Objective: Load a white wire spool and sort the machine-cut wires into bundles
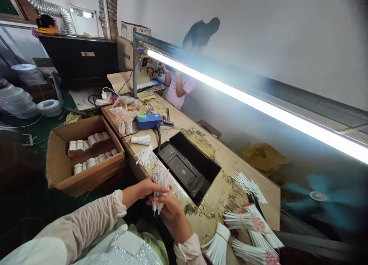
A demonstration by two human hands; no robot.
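Observation:
A loose bundle of short white wires (161,180) stands roughly upright between my two hands, over the near edge of the workbench. My left hand (145,189) closes on it from the left with the thumb across the front. From the right, my right hand (170,203) wraps its fingers around the lower part. Just beyond my hands, a fanned pile of white wires (145,156) lies on the bench, and a tied bundle (140,140) rests behind it. To the right of them is a dark rectangular recess (186,169) in the bench top.
At left stands a cardboard box (83,182) with rows of bundles. A blue device (148,121) and a plastic bag (126,106) sit farther back. More wire bundles (244,221) lie at right, near a fan (318,196). A lit tube lamp (244,96) crosses overhead. A person (176,88) is behind.

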